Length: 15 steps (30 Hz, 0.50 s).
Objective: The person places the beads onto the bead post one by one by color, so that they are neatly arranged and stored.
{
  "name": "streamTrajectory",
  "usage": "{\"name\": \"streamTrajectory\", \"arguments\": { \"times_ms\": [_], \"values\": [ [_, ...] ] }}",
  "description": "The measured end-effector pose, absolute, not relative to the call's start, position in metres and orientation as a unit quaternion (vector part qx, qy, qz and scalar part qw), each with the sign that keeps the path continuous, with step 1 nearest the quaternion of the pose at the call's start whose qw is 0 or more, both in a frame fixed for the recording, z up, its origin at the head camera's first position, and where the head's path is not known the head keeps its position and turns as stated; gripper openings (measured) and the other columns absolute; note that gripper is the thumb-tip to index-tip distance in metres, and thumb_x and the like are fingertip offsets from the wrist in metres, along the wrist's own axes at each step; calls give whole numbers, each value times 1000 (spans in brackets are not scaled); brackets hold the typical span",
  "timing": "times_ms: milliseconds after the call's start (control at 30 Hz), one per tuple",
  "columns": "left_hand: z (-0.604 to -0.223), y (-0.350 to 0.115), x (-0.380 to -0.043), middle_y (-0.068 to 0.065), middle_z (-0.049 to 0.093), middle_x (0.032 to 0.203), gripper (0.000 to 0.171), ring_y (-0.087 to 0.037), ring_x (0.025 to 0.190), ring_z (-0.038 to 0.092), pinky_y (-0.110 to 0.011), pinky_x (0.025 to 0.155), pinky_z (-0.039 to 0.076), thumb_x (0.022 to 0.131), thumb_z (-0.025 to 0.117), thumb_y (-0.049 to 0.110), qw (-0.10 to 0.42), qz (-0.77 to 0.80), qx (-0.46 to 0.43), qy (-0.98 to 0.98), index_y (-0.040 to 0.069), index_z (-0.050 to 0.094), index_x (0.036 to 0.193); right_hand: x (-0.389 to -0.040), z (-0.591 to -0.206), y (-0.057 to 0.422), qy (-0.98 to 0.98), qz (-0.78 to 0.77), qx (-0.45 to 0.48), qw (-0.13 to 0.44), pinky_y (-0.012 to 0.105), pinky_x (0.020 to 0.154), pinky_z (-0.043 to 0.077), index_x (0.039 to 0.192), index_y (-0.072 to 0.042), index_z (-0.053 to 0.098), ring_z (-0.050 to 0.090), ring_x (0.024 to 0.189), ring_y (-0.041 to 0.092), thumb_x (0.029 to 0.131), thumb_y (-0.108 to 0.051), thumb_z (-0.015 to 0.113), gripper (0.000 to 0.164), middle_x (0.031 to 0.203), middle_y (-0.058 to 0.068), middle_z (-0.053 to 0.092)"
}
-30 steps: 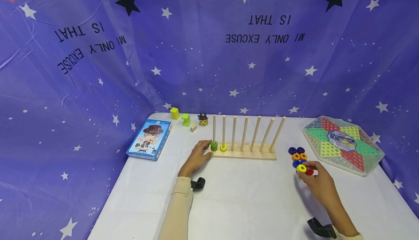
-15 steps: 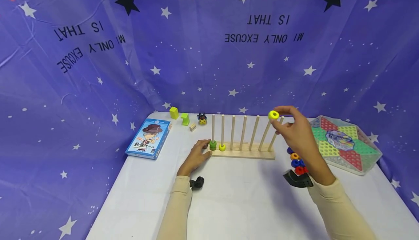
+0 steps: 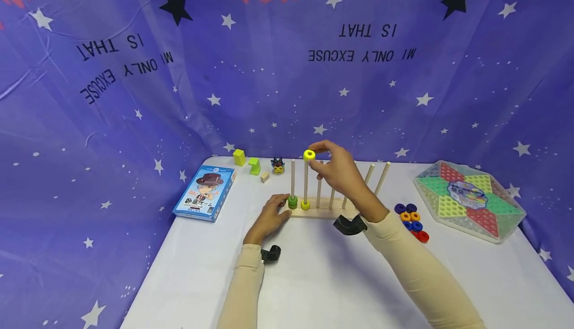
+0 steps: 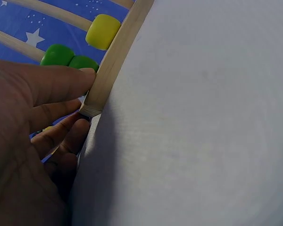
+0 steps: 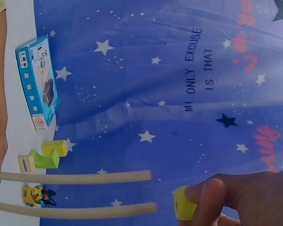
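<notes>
Between thumb and fingers, my right hand (image 3: 338, 169) pinches a yellow bead (image 3: 309, 155) with a hole through it. In the right wrist view the bead (image 5: 183, 207) is a short way past the tip of the second peg (image 5: 85, 212). My left hand (image 3: 269, 217) grips the left end of the wooden peg rack (image 3: 318, 214), thumb (image 4: 87, 73) along its side and fingers around the end. Green beads (image 3: 293, 202) sit at the foot of the leftmost peg, and one yellow bead (image 4: 103, 32) at the foot of the second. My right hand partly hides the middle pegs.
Several blue, orange and red beads (image 3: 415, 217) lie right of the rack, beside a Chinese checkers box (image 3: 468, 199). A blue card-game box (image 3: 205, 192) lies at left. Green blocks (image 3: 254, 166), a small wooden block (image 3: 265, 177) and a figurine (image 3: 278, 165) stand behind.
My right hand has lifted the yellow bead from the loose beads on the right and carried it left to above the second peg. The left hand has stayed at the rack's end.
</notes>
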<state>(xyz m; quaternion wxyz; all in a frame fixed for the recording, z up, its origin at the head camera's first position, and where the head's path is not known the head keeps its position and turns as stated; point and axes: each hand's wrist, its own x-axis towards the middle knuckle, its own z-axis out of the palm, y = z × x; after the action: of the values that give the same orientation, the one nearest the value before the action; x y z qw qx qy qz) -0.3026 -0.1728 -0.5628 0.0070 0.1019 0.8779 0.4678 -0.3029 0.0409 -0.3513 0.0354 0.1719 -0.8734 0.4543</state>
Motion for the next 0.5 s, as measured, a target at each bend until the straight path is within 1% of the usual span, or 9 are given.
{"name": "streamTrajectory", "arguments": {
  "times_ms": [167,267,500],
  "values": [
    [-565,-173,-304,-6,47,137,53,-24,122,47,-46,106,31,89,65,14,7,468,102,878,10,49,139,-308,-357,35,-880,445,165,29,32,54,52,121,-16,59,65,58,18,88,-18,68,34,113,4,60],
    [-564,-173,-304,-6,47,137,52,-25,121,48,-47,106,31,89,65,12,7,467,103,878,10,49,139,-309,-360,35,-880,446,162,26,32,54,52,121,-15,59,66,60,22,88,-16,68,34,114,5,61],
    [-563,-172,-304,-6,46,138,52,-25,122,47,-47,106,31,90,65,14,8,468,100,878,10,48,139,-310,-363,33,-884,437,167,28,31,56,53,121,-14,59,65,58,16,88,-15,68,34,114,4,61]
  ]
}}
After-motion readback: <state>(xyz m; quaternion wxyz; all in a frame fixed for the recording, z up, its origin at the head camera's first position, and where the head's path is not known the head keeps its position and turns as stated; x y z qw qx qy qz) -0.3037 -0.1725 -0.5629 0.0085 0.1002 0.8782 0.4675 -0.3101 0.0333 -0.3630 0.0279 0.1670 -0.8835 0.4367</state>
